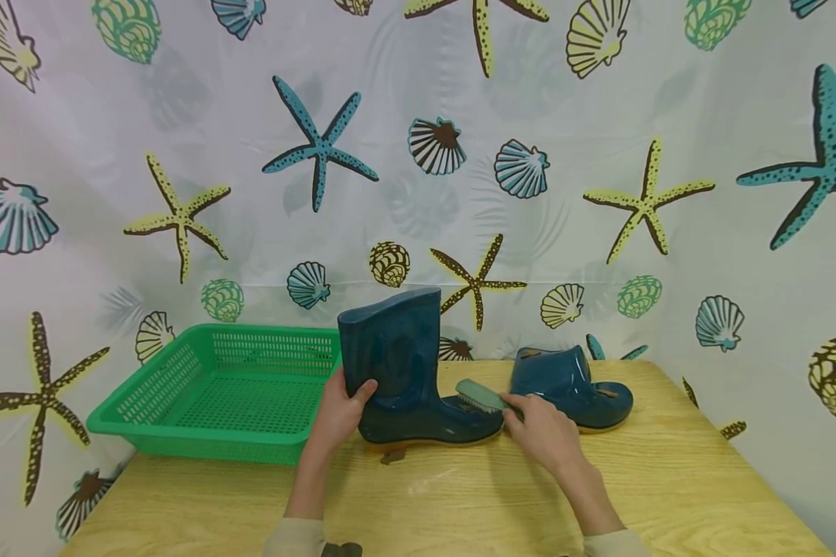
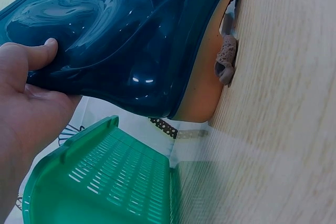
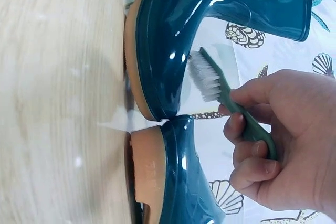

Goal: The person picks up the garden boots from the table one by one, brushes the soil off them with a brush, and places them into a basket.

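Note:
A dark blue rubber boot [image 1: 393, 360] stands upright on the table, its toe to the right. My left hand [image 1: 337, 410] grips the back of its shaft, the thumb [image 2: 50, 48] lying along the near side. In my right hand [image 1: 546, 433] is a green scrubbing brush [image 1: 479, 395], the fingers curled round its handle [image 3: 255, 129]. Its white bristles [image 3: 203, 77] face the top of the boot's toe, at or very near the surface. A second blue boot [image 1: 553, 381] lies on its side to the right, behind my right hand.
A green plastic basket [image 1: 202, 447] stands on the left of the wooden table [image 1: 432, 503]. By the upright boot's sole lies a small brown-grey lump [image 2: 226, 60]. A curtain [image 1: 418, 209] printed with shells and starfish hangs behind the table.

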{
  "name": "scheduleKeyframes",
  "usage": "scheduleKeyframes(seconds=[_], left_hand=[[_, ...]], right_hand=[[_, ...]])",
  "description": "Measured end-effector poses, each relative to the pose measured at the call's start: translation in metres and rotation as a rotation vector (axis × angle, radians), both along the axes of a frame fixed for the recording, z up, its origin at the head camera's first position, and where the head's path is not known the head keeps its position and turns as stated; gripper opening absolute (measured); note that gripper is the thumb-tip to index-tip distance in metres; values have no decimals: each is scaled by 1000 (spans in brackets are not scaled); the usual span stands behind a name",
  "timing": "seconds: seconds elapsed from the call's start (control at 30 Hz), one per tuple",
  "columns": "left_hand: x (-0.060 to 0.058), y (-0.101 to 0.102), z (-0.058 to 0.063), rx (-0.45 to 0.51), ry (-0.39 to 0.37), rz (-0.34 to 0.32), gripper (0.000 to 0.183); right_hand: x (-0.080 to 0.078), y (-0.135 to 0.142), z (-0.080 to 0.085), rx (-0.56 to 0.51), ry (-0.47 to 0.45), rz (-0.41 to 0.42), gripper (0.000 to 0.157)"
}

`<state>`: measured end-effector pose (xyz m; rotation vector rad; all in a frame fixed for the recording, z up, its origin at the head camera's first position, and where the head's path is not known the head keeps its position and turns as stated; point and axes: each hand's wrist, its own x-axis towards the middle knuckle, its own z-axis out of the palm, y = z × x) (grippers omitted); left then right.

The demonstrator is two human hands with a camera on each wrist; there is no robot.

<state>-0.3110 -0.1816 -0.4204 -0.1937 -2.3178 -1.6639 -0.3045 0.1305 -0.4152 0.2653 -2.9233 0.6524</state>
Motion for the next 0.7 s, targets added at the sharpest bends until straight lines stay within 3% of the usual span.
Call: scheduleKeyframes(seconds=[0.33, 0.7], left_hand=[[0, 0, -1, -3, 5, -7, 53], [0, 0, -1, 11, 6, -9, 50]], right_hand=[[4, 22, 16, -19, -122, -7, 37], [-4, 10, -2, -28, -89, 51, 36]])
